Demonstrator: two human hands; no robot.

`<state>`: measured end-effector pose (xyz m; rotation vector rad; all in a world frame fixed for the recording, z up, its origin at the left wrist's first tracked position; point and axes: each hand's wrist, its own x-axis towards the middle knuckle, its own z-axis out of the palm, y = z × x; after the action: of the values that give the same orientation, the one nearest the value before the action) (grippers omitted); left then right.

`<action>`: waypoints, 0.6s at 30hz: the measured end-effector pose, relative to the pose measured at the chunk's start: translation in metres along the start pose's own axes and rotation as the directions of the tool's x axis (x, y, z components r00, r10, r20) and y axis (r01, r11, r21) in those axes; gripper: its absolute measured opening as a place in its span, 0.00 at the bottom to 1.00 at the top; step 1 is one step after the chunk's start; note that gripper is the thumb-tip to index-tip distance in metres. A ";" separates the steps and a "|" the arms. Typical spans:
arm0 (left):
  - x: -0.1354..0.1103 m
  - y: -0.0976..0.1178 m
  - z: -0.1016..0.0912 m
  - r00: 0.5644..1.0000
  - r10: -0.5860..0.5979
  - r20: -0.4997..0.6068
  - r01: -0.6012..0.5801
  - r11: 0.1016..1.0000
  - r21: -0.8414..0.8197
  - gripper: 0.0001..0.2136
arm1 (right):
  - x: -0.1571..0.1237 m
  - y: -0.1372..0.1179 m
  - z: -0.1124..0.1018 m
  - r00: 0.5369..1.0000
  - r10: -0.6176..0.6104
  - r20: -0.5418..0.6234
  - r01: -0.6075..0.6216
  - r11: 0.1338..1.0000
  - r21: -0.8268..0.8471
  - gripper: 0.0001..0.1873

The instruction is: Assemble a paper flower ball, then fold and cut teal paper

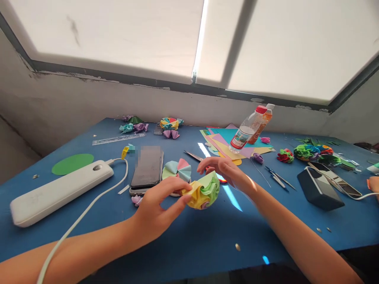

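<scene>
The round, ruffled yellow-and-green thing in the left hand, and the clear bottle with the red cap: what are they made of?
Round, ruffled yellow-and-green thing: probably matte paper, judging by its folds and thin edges.
Clear, red-capped bottle: likely glossy plastic, as its upper part looks see-through.

The held flower (204, 193) is yellow and light green; the fan flower (183, 172) pale blue, pink and pale green. The tabletop (207, 244) is blue, the disc (72, 163) green, the power bank (62, 193) white, the box (319, 189) dark grey. The paper (224, 137) mixes teal, lilac, yellow, pink and green. The near bottle (246, 132) is red-capped, the far bottle (261, 128) orange and white-capped.
</scene>
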<state>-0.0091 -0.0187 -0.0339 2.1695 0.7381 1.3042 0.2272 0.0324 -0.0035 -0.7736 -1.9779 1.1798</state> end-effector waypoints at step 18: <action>0.030 -0.019 -0.035 0.975 -0.211 -0.066 0.217 0.856 0.469 0.14 | 0.003 0.012 0.035 0.910 0.262 -0.321 -0.223 0.963 0.153 0.23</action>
<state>-0.0319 0.0202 -0.0133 2.3547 1.3851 1.1019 0.1990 0.0224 -0.0255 -1.1087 -1.5496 1.1951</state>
